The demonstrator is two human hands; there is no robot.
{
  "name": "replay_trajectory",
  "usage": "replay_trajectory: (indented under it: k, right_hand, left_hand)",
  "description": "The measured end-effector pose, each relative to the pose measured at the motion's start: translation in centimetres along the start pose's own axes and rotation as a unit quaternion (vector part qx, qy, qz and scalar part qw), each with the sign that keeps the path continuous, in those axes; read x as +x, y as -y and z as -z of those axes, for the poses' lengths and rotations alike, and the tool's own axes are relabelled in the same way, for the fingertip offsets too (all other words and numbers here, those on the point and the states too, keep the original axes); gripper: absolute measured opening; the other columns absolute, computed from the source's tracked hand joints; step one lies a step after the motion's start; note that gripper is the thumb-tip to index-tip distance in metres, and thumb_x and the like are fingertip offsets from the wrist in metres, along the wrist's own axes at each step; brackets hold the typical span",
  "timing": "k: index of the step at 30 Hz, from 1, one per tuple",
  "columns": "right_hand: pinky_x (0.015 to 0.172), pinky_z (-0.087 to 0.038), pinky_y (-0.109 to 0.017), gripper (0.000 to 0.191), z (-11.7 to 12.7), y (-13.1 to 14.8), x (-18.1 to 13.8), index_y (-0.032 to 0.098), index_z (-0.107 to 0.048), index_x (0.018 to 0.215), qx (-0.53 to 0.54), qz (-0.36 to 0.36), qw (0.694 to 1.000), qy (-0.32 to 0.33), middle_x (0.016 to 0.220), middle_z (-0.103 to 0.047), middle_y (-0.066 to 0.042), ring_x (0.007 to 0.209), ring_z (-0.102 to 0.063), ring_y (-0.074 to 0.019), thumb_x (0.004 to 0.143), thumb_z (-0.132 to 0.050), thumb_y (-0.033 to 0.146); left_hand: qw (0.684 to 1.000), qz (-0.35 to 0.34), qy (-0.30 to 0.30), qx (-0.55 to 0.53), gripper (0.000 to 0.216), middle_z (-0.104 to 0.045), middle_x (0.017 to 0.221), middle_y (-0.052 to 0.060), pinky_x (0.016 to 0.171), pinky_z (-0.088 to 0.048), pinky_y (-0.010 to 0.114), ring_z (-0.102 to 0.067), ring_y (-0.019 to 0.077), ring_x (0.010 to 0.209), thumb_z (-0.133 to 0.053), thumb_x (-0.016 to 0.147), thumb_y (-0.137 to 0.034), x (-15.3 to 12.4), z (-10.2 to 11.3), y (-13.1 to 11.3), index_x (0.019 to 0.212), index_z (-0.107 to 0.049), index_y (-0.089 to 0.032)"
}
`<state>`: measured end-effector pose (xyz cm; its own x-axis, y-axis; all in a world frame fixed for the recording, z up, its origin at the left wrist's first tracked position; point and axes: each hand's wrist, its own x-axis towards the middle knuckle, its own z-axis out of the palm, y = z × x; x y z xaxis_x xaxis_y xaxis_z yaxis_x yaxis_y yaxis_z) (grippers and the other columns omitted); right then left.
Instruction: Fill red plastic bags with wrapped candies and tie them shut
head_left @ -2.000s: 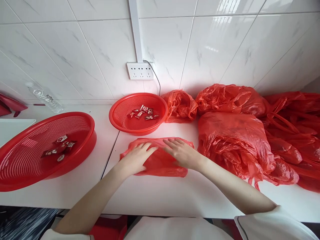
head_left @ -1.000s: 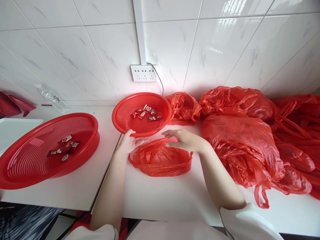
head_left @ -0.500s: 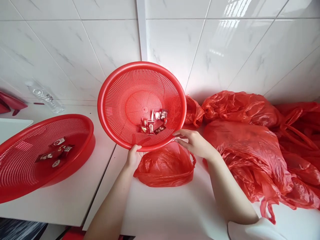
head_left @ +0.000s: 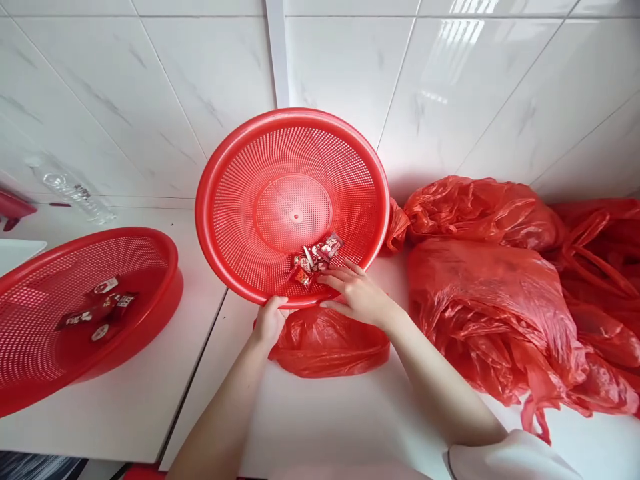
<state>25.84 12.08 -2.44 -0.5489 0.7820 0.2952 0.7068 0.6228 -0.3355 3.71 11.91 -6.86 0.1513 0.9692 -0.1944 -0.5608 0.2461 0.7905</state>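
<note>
Our left hand (head_left: 271, 323) clamps the near rim of a round red plastic mesh basket (head_left: 294, 197), thumb over the edge, in the centre of the frame, where it tilts toward us. Our right hand (head_left: 357, 297) reaches over that rim, fingers at small, shiny red-and-white wrapped packets (head_left: 314, 257); we cannot tell whether it pinches any. Below, at lower centre, a thin red plastic bag (head_left: 333, 347) lies on the white tabletop (head_left: 340, 423).
</note>
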Motion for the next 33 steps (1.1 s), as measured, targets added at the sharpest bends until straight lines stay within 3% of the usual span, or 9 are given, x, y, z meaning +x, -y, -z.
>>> replay_trajectory:
  k: [5, 9, 12, 14, 18, 22, 27, 30, 33]
  right_hand:
    - [0.094, -0.048, -0.041, 0.023, 0.0, 0.4, 0.1, 0.024, -0.068, 0.11, 0.164, -0.042, 0.985, -0.028, 0.106, -0.072, -0.007, 0.098, -0.066, -0.022, 0.09, -0.059, 0.031]
    - [0.071, -0.055, -0.034, 0.03, 0.2, 0.3, 0.1, 0.017, -0.07, 0.093, 0.415, -0.163, 0.894, -0.052, 0.082, -0.073, -0.006, 0.072, -0.071, -0.0201, 0.087, -0.061, 0.045]
    - [0.068, -0.056, -0.033, 0.038, 0.8, 0.0, -0.1, 0.013, -0.069, 0.086, 0.512, -0.18, 0.84, -0.024, 0.079, -0.072, -0.007, 0.068, -0.071, -0.0201, 0.083, -0.064, 0.05]
    - [0.072, -0.056, -0.033, 0.039, 1.5, 0.0, -0.3, 0.014, -0.07, 0.085, 0.486, -0.169, 0.858, 0.0, 0.08, -0.073, -0.007, 0.072, -0.071, -0.019, 0.086, -0.06, 0.051]
    - [0.08, -0.053, -0.033, 0.042, 2.1, 0.6, -0.4, 0.018, -0.071, 0.088, 0.318, -0.138, 0.938, -0.006, 0.085, -0.073, -0.005, 0.079, -0.068, -0.0185, 0.096, -0.044, 0.048]
    - [0.101, -0.045, -0.04, 0.037, 0.6, 1.5, 0.0, 0.021, -0.062, 0.121, 0.217, -0.063, 0.972, -0.06, 0.124, -0.064, -0.009, 0.117, -0.059, -0.0229, 0.097, -0.045, 0.043]
    - [0.114, -0.026, -0.056, 0.072, -1.6, 1.6, 0.1, 0.022, -0.039, 0.146, 0.14, 0.016, 0.99, 0.021, 0.153, -0.035, -0.015, 0.141, -0.031, -0.0315, 0.084, -0.065, 0.047]
    - [0.107, -0.04, -0.047, 0.053, -1.6, 1.3, 0.0, 0.023, -0.053, 0.136, 0.179, 0.02, 0.983, 0.031, 0.138, -0.055, -0.012, 0.127, -0.051, -0.027, 0.084, -0.066, 0.029]
    - [0.094, -0.051, -0.04, 0.037, -1.3, 1.1, 0.0, 0.025, -0.062, 0.126, 0.287, -0.056, 0.956, -0.003, 0.114, -0.07, -0.007, 0.103, -0.065, -0.0215, 0.089, -0.059, 0.024]
  left_hand:
    - [1.0, -0.001, -0.001, -0.013, 0.03, -0.073, 0.093, 0.008, 0.092, -0.05, 0.046, -0.064, 0.0318, 0.107, -0.06, 0.067, -0.019, 0.2, 0.1, -0.2, 0.095, -0.068, -0.015]
    - [1.0, -0.007, 0.006, -0.023, 0.034, -0.073, 0.097, 0.007, 0.093, -0.05, 0.045, -0.065, 0.0305, 0.106, -0.059, 0.069, -0.019, 0.3, 0.2, -0.3, 0.102, -0.067, -0.016]
    - [1.0, -0.003, 0.018, -0.023, 0.034, -0.072, 0.099, 0.008, 0.094, -0.049, 0.046, -0.064, 0.0306, 0.107, -0.058, 0.07, -0.019, 0.3, 0.2, -0.3, 0.102, -0.067, -0.016]
    - [0.999, -0.012, 0.02, -0.022, 0.033, -0.072, 0.1, 0.008, 0.094, -0.049, 0.046, -0.063, 0.0307, 0.108, -0.057, 0.071, -0.018, 0.3, 0.2, -0.2, 0.102, -0.068, -0.015]
    - [1.0, -0.019, 0.011, -0.013, 0.032, -0.072, 0.102, 0.008, 0.094, -0.05, 0.045, -0.062, 0.0306, 0.11, -0.057, 0.071, -0.015, 0.2, 0.0, 0.0, 0.101, -0.068, -0.015]
    - [1.0, 0.002, 0.014, 0.003, 0.033, -0.072, 0.104, 0.007, 0.094, -0.05, 0.044, -0.062, 0.0307, 0.11, -0.06, 0.069, -0.016, -0.3, -0.7, 0.6, 0.101, -0.068, -0.016]
    - [0.999, 0.027, 0.017, 0.013, 0.032, -0.072, 0.105, 0.006, 0.094, -0.049, 0.042, -0.063, 0.0301, 0.11, -0.061, 0.069, -0.017, -0.8, -1.2, 1.2, 0.1, -0.069, -0.017]
    - [1.0, 0.014, 0.014, 0.014, 0.033, -0.072, 0.106, 0.007, 0.095, -0.049, 0.044, -0.063, 0.0304, 0.109, -0.061, 0.067, -0.016, -0.7, -1.1, 1.0, 0.099, -0.068, -0.016]
    - [1.0, 0.013, 0.007, 0.009, 0.032, -0.073, 0.103, 0.008, 0.095, -0.049, 0.045, -0.063, 0.0315, 0.11, -0.061, 0.067, -0.017, -0.4, -0.9, 0.5, 0.098, -0.068, -0.015]
